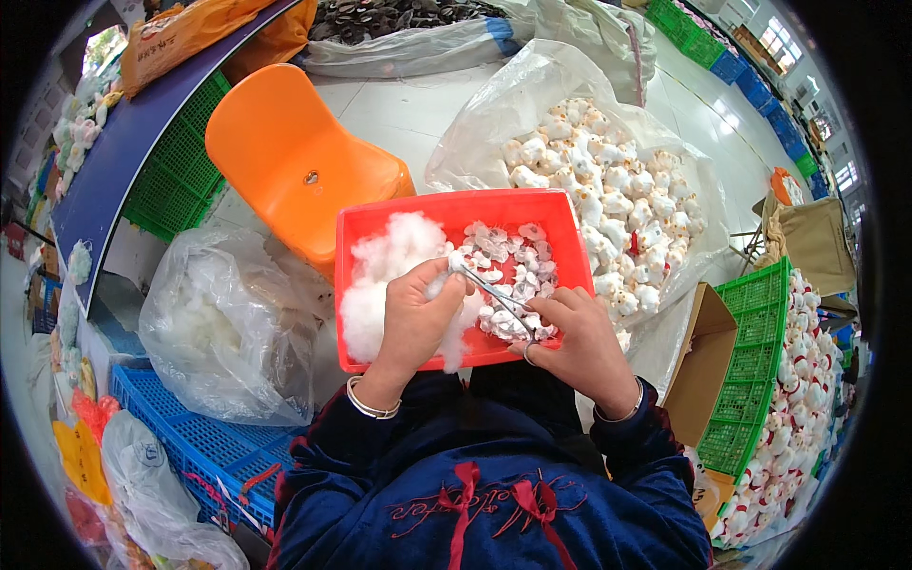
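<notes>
A red plastic tray (pixel 560 204) rests in front of my lap. White fluffy stuffing (pixel 404 249) fills its left side, and small grey-and-white plush pieces (pixel 532 275) lie loose on the right. Above the tray, my left hand (pixel 418 312) pinches a small pale plush piece (pixel 457 261), with a tuft of stuffing by the fingers. Slim metal forceps (pixel 498 294) are in my right hand (pixel 581 340), fingers at the handle loops. Their tips meet the plush piece at my left fingertips; whether they are inside it is hidden.
An orange chair (pixel 285 142) stands beyond the tray. At far right is a clear bag (pixel 475 123) of white plush parts; at left, a bag of stuffing (pixel 209 328) beside a blue crate (pixel 190 437). A cardboard box (pixel 698 361) and green crate (pixel 746 380) stand at right.
</notes>
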A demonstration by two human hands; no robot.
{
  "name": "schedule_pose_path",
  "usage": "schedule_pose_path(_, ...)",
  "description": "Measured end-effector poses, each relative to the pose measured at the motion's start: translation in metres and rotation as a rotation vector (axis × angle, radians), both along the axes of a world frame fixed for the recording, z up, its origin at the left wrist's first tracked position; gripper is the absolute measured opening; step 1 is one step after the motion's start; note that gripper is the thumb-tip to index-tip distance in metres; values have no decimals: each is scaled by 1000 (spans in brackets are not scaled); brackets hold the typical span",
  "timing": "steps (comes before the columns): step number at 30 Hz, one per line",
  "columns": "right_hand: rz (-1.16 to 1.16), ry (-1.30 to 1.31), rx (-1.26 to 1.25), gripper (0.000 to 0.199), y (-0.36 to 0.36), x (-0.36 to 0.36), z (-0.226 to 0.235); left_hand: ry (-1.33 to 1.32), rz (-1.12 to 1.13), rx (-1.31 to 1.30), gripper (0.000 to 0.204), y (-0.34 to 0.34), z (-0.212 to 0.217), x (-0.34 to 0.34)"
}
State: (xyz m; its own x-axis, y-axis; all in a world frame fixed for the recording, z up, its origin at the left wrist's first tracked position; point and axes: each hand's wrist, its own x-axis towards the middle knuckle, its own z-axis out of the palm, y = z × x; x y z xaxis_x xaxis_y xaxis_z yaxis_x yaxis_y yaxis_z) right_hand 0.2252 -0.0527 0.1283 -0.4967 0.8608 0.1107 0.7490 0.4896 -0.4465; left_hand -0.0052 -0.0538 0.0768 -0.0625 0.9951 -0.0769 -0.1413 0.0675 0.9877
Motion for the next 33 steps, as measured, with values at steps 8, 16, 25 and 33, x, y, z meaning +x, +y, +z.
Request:
schedule_pose_path(8, 16, 255, -471, 33, 1, -4, 4, 156, 79, 228, 21, -1, -4, 16)
schedule_pose_path(16, -4, 128, -103, 35, 1, -1, -14, 3, -85, 8, 24, 2, -11, -3)
schedule_pose_path(25, -9, 90, -99, 34, 2, 3, -2, -156, -69, -2, 27, 2, -15, -4)
schedule_pose_path(33, -12, 69, -453, 30, 2, -8, 6, 75, -8, 133, 25, -4, -13, 13)
